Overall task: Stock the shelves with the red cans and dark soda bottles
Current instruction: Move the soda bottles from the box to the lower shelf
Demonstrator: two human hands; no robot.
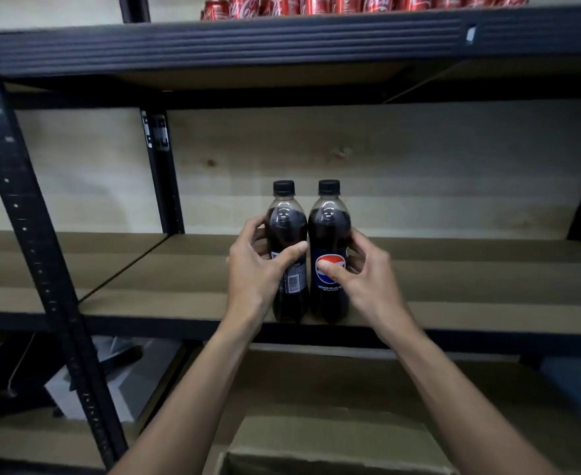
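Trouble lies mostly at the front lip of the brown wooden shelf board point(470, 296). There, a dark plastic soda bottle with a black screw cap, the left bottle point(286, 231), stands upright touching its twin, the right bottle point(330, 231), at its three o'clock. The left hand point(251, 272) wraps the left bottle, thumb laid across its front. The right hand point(364, 275) holds the right bottle, thumb pressed on the logo and fingers curled behind.

Both bases sit close to the edge. Letting go here, or a careless nudge on release, could tip one off toward the brown cardboard box point(333, 440) at six o'clock. Since they touch, one toppling would likely take the other.

The right bottle shows the Pepsi globe and "ZERO SUGAR". The left shows a barcode, its logo turned away. At twelve o'clock, red aluminium cans point(316, 3) on the upper shelf carry Coca-Cola script.
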